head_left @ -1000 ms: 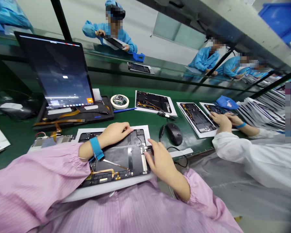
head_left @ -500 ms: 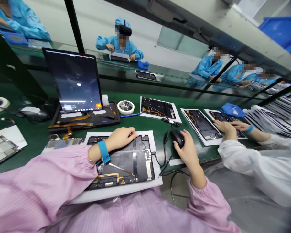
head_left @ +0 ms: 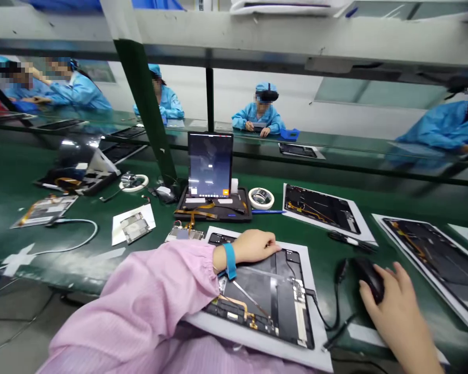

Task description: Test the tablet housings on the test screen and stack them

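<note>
The right hand (head_left: pixel 393 306) curves over a black computer mouse (head_left: pixel 368 274), fingers spread — a light grip suits steady pointing — while the left hand (head_left: pixel 253 246) rests flat, fingers together, on the opened tablet (head_left: pixel 265 296).

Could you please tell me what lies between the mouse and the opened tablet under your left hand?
In the head view, a black cable loops from the tablet to the mouse.

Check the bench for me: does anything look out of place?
A thin metal strip lies diagonally across the open tablet, just past the left hand. It looks loose, not fixed down, though the view can't confirm that.
</note>
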Tool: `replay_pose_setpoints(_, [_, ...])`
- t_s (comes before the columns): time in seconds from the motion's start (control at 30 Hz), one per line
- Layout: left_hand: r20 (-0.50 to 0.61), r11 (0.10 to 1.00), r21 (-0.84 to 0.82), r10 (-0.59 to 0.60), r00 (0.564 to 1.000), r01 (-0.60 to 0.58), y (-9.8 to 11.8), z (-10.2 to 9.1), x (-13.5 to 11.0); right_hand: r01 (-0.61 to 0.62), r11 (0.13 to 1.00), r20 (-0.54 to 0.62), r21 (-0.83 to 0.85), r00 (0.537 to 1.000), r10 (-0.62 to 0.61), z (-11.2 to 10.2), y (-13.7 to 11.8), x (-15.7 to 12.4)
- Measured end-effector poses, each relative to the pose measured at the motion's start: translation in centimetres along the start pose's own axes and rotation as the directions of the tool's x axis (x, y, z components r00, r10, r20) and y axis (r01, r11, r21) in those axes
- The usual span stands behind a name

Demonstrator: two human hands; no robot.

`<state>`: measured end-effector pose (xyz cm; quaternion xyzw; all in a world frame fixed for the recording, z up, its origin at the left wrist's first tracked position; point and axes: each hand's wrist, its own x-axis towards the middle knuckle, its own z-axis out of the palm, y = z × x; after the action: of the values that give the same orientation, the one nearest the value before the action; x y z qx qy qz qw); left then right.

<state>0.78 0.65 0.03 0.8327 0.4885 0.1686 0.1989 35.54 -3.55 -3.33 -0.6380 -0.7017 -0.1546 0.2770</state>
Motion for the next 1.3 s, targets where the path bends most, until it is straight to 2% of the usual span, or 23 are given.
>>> replay_pose_setpoints(0.1, [-0.001,1.000,-0.005,0.000,1.000,0.000,0.1,0.0,0.0,0.050,0.999,0.027,-0.011,0.998,-0.049,-0.2,-0.3,0.0])
replay_pose_setpoints(0.47, [0.001,1.000,-0.007,0.003,1.000,-0.003,0.0,0.1,-0.1,0.066,0.997,0.073,-0.033,0.995,-0.064,-0.5,-0.6,-0.2])
replay_pose_setpoints(0.77, [-0.010,1.000,-0.010,0.008,1.000,-0.008,-0.1,0.2,-0.1,0.106,0.994,0.077,0.026,0.991,-0.108,0.1,-0.2,-0.2])
replay_pose_setpoints(0.83, [-0.007,1.000,-0.004,0.008,1.000,-0.008,0.0,0.1,-0.1,0.106,0.994,0.017,0.031,0.994,-0.107,-0.8,-1.4,-0.1])
replay_pose_setpoints(0.9, [0.002,1.000,-0.006,0.011,1.000,-0.011,0.1,0.0,-0.1,0.113,0.988,-0.037,0.103,0.993,-0.110,-2.4,-3.9,-0.2])
replay_pose_setpoints(0.93, [0.007,1.000,-0.011,0.012,1.000,-0.012,0.1,0.0,-0.2,0.117,0.978,-0.026,0.173,0.993,-0.115,-3.3,-5.5,-0.3])
replay_pose_setpoints(0.97, [0.010,1.000,-0.017,0.014,1.000,-0.013,0.2,0.0,-0.4,0.104,0.951,0.056,0.292,0.991,-0.125,-4.1,-7.2,-0.4])
replay_pose_setpoints(1.0, [0.012,1.000,-0.026,0.014,1.000,-0.014,0.2,0.0,-0.5,0.027,0.910,0.231,0.413,0.964,-0.134,-4.7,-8.9,-0.4])
replay_pose_setpoints(1.03, [0.011,0.999,-0.034,0.011,1.000,-0.011,0.1,0.0,-0.5,-0.083,0.867,0.442,0.491,0.882,-0.166,-4.9,-10.4,-0.3])
replay_pose_setpoints(1.07, [0.011,0.999,-0.042,0.010,1.000,-0.010,0.0,0.1,-0.6,-0.183,0.830,0.589,0.527,0.783,-0.201,-4.9,-11.7,-0.1])
replay_pose_setpoints(1.1, [0.017,0.999,-0.051,0.012,1.000,-0.011,-0.1,0.2,-0.6,-0.267,0.801,0.677,0.536,0.703,-0.219,-4.7,-12.5,0.2])
replay_pose_setpoints(1.17, [0.036,0.998,-0.068,0.019,0.999,-0.016,-0.4,0.2,-0.6,-0.425,0.739,0.796,0.523,0.554,-0.244,-3.9,-12.8,0.9])
replay_pose_setpoints(1.23, [0.053,0.997,-0.080,0.019,0.998,-0.014,-0.5,0.3,-0.6,-0.557,0.688,0.878,0.465,0.392,-0.276,-3.6,-11.8,1.6])
replay_pose_setpoints(1.27, [0.058,0.996,-0.084,0.015,0.998,-0.010,-0.5,0.3,-0.6,-0.617,0.655,0.899,0.436,0.336,-0.282,-3.7,-11.1,1.9])
replay_pose_setpoints(1.3, [0.059,0.996,-0.084,0.010,0.998,-0.005,-0.4,0.2,-0.6,-0.673,0.604,0.904,0.427,0.337,-0.264,-4.0,-10.4,2.1])
